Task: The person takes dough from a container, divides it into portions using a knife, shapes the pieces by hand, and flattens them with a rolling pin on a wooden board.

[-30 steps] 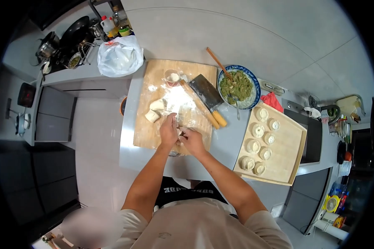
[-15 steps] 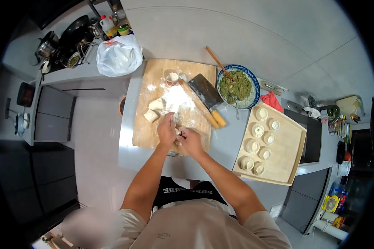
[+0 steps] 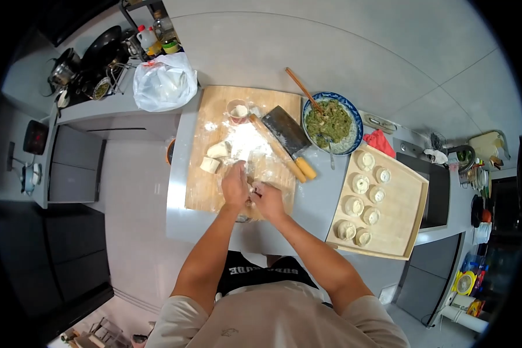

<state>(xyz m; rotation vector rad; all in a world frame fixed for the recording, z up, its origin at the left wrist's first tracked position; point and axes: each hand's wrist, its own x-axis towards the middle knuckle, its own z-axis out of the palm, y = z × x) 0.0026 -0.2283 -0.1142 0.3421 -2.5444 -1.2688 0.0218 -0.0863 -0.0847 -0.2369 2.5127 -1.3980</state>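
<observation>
My left hand (image 3: 235, 184) and my right hand (image 3: 267, 200) meet low over the floured wooden board (image 3: 226, 98), near its front edge. A small pale piece of dough (image 3: 252, 189) shows between them, mostly covered by the fingers. My right fingers pinch it, and my left fingers are bent around its other side. Two cut lumps of dough, one of them a white block (image 3: 209, 165), lie left of my left hand. Beyond the hands are a rolling pin (image 3: 277, 148), a cleaver (image 3: 286, 130) with a yellow handle, and a small cup (image 3: 238, 111).
A blue-rimmed bowl (image 3: 359, 124) of green filling, with a wooden stick and a spoon, stands behind the board. At right, a wooden tray (image 3: 397, 232) carries several round dough pieces. A white plastic bag (image 3: 165, 84) sits at the back left.
Both hands stay together over the same spot on the board, with small shifts of the fingers. The view has tilted slightly.
</observation>
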